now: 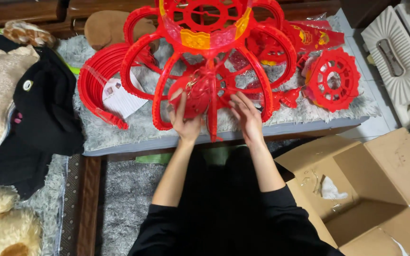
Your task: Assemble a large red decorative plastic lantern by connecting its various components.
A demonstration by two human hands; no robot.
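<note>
A red plastic lantern frame point(205, 61) with curved ribs and a red-and-yellow top ring stands on a grey furry mat point(134, 123). My left hand point(184, 122) grips a round red hub piece point(193, 97) at the frame's lower centre. My right hand point(246, 116) touches a curved rib and the hub's right side, fingers spread. Both arms wear black sleeves.
A bundle of red ribs point(98, 85) with a white paper tag lies left. A red round end cap point(333, 78) and red printed panels point(314, 35) lie right. An open cardboard box point(371, 189) sits lower right. Black and beige plush things point(29, 109) lie left.
</note>
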